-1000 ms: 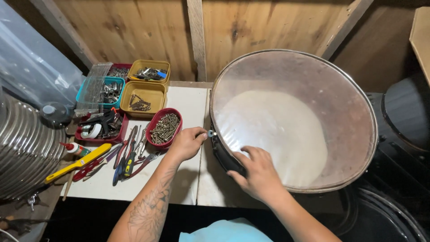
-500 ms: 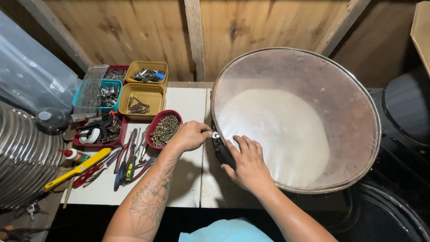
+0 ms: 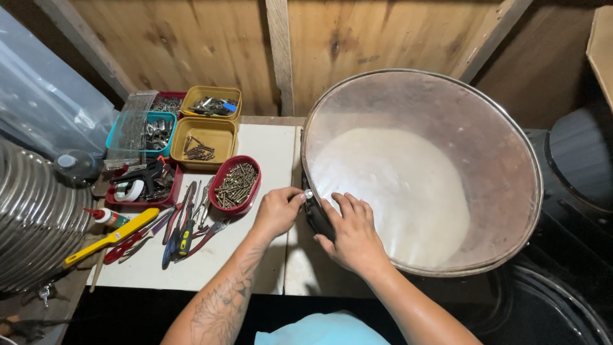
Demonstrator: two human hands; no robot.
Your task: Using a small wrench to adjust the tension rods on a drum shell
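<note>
Large round drum point(image 3: 447, 128) rests tilted on the right side of the white desk point(image 3: 268, 147), open face toward the camera, pale skin visible inside, metal hoop around the rim. Its lower-left edge overhangs the desk near both hands.

Left hand point(image 3: 278, 213) sits at the drum's left rim. Thumb and forefinger are pinched together on a small silver tuning key point(image 3: 309, 193), which sits on the rim hardware. The key lies right at the fingertips, touching the hoop.

Right hand point(image 3: 353, 235) lies just beside the left, palm on the outer shell and hoop at the lower-left rim. Its fingers point(image 3: 348, 206) are spread apart and laid flat over the edge, pressing on the drum rather than closed around anything.

Left of the hands, on the desk: red oval tray of screws point(image 3: 235, 185), just beside the left hand; yellow bin point(image 3: 203, 142) with a few fasteners behind it; row of pliers and screwdrivers point(image 3: 185, 223); yellow-handled tool point(image 3: 112, 237) at the desk's left edge. Ribbed metal duct point(image 3: 32, 223) at far left. Wooden wall point(image 3: 191, 38) behind.
</note>
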